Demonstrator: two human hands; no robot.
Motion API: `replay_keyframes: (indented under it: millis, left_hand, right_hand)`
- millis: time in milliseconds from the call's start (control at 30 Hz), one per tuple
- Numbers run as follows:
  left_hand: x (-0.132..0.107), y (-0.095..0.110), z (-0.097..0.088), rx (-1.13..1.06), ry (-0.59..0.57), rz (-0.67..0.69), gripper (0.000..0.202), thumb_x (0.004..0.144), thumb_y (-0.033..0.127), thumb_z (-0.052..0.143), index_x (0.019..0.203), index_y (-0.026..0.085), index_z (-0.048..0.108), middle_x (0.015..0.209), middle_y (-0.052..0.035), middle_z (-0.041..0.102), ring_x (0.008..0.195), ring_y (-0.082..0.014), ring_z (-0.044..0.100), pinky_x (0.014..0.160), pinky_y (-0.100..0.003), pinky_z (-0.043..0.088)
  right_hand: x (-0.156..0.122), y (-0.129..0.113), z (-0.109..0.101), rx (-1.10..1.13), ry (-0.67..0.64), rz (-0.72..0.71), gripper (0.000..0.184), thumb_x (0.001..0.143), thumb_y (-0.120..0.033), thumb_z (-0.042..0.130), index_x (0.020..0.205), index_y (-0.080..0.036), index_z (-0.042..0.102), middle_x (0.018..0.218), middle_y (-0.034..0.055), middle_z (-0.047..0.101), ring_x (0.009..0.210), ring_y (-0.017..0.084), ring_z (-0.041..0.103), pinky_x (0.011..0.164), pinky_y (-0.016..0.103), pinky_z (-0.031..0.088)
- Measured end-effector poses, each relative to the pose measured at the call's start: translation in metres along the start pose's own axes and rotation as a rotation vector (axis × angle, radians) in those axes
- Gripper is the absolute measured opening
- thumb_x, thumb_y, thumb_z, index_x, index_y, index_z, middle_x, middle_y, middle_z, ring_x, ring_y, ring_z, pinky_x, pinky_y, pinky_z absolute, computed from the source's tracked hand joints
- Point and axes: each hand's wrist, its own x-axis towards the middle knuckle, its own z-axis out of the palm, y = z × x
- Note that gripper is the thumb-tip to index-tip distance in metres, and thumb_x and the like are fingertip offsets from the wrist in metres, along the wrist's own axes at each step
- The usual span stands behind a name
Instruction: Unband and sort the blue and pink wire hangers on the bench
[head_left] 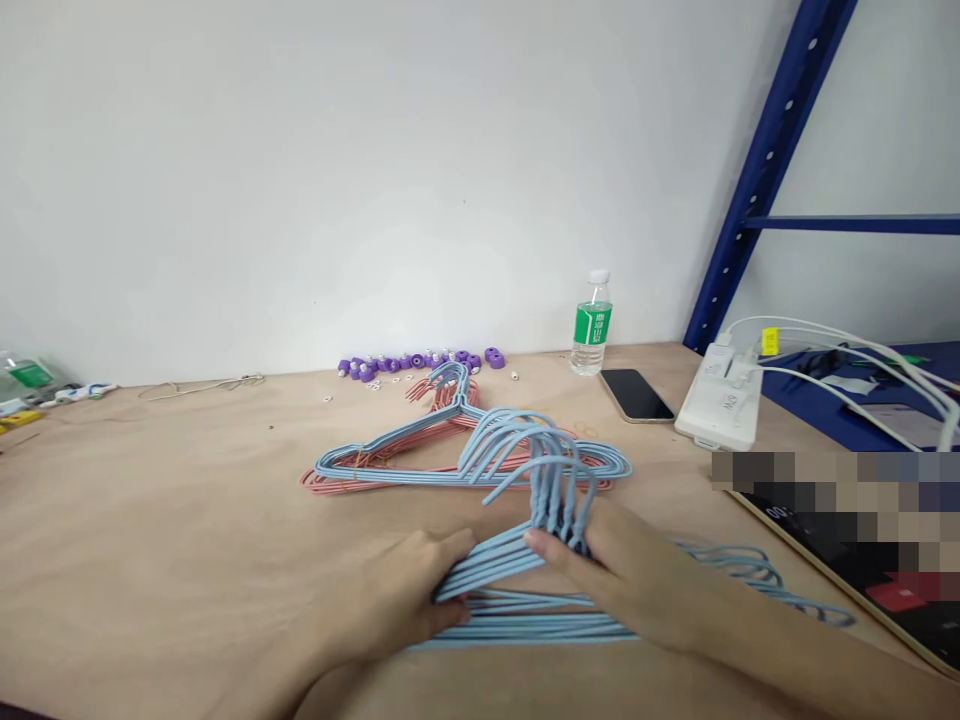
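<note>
A bundle of light blue clothes hangers (555, 632) is between my hands at the near side of the table, several hooks standing up and curving to the left. My left hand (405, 590) is closed round the bundle's left shoulder. Below the hooks, my right hand (607, 560) grips the bundle at its neck, thumb to the front; its other fingers are mostly hidden. Just beyond lies a stack of blue hangers (409, 432) on top of pink hangers (330, 487), hooks pointing towards the wall, with thin bands round their ends.
Purple caps (367, 368) and small white rings lie along the wall. On the right are a water bottle (591, 335), a phone (637, 394), a white power strip (720, 400) with cables and a tablet-like screen (847, 570). A blue metal rack (739, 230) rises behind.
</note>
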Motion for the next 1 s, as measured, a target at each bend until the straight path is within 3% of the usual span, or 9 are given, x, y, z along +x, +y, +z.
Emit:
replay_keyframes:
  millis: [67,167,267,467,533,633,733,867,1000]
  left_hand:
    - [-0.007,-0.007,-0.001,0.031,-0.003,-0.006,0.012,0.079,0.025,0.051,0.089,0.021,0.057,0.084,0.0001,0.061,0.074,-0.0154,0.054,0.061,-0.021,0.035]
    - [-0.015,-0.014,0.002,0.060,0.056,-0.025,0.024,0.086,0.035,0.040,0.078,0.018,0.055,0.078,-0.0016,0.059,0.071,-0.0148,0.052,0.061,-0.022,0.034]
    - [-0.017,-0.020,0.008,0.074,0.090,-0.018,0.029,0.087,0.038,0.033,0.082,0.018,0.053,0.077,-0.0024,0.058,0.069,-0.0148,0.051,0.061,-0.023,0.034]
    - [-0.012,-0.036,0.015,0.018,0.133,-0.121,0.011,0.077,0.028,0.045,0.074,0.018,0.047,0.067,0.0018,0.051,0.063,-0.0132,0.045,0.057,-0.022,0.032]
    - [-0.012,-0.037,0.015,-0.042,0.125,-0.134,0.012,0.073,0.030,0.051,0.073,0.019,0.047,0.065,0.0033,0.049,0.063,-0.0128,0.044,0.057,-0.022,0.032]
    - [-0.016,-0.036,0.014,-0.209,0.115,-0.086,0.023,0.064,0.028,0.061,0.081,0.019,0.049,0.074,0.0032,0.052,0.069,-0.0131,0.047,0.062,-0.022,0.036]
    - [-0.021,-0.034,0.013,-0.306,0.087,-0.032,0.041,0.059,0.023,0.063,0.097,0.020,0.048,0.085,0.0017,0.054,0.076,-0.0140,0.049,0.065,-0.022,0.039]
    - [-0.023,-0.034,0.013,-0.192,0.026,0.006,0.046,0.062,0.018,0.058,0.107,0.021,0.047,0.084,0.0013,0.056,0.077,-0.0155,0.052,0.070,-0.025,0.041]
    - [-0.019,-0.037,0.016,-0.035,0.085,0.047,0.051,0.065,0.017,0.056,0.115,0.022,0.044,0.102,-0.0026,0.058,0.090,-0.0188,0.053,0.080,-0.028,0.041]
  right_hand:
    - [-0.001,0.004,-0.002,-0.066,0.051,0.038,0.035,0.090,-0.037,0.031,0.073,-0.019,0.056,0.063,0.0021,0.058,0.062,0.017,0.056,0.062,0.030,0.048]
    - [-0.002,0.007,-0.005,-0.120,0.115,0.028,0.043,0.091,-0.038,0.025,0.072,-0.020,0.059,0.058,0.0024,0.056,0.055,0.017,0.055,0.057,0.030,0.047]
    - [-0.005,0.007,-0.010,-0.157,0.146,0.020,0.045,0.090,-0.040,0.025,0.080,-0.020,0.065,0.059,0.0036,0.058,0.055,0.018,0.057,0.056,0.031,0.048]
    - [-0.016,0.002,-0.032,-0.185,0.159,0.071,0.045,0.091,-0.036,0.023,0.104,-0.023,0.064,0.080,0.0055,0.067,0.083,0.021,0.062,0.072,0.033,0.051]
    - [-0.021,0.003,-0.037,-0.175,0.117,0.066,0.041,0.090,-0.036,0.028,0.105,-0.024,0.064,0.078,0.0045,0.067,0.079,0.022,0.063,0.071,0.033,0.052]
    - [-0.025,0.010,-0.039,-0.156,0.059,-0.004,0.038,0.088,-0.038,0.034,0.109,-0.026,0.062,0.079,0.0036,0.068,0.075,0.021,0.063,0.070,0.033,0.052]
    - [-0.020,0.014,-0.038,-0.109,0.001,-0.012,0.040,0.088,-0.038,0.032,0.111,-0.025,0.061,0.091,0.0042,0.067,0.086,0.021,0.062,0.077,0.036,0.051]
    - [-0.003,0.018,-0.042,0.076,-0.060,0.114,0.041,0.088,-0.036,0.030,0.093,-0.024,0.068,0.097,0.0017,0.067,0.092,0.022,0.062,0.077,0.037,0.052]
    - [0.001,0.020,-0.051,0.119,-0.019,0.156,0.040,0.085,-0.036,0.031,0.087,-0.025,0.070,0.093,0.0009,0.068,0.089,0.022,0.063,0.074,0.038,0.053]
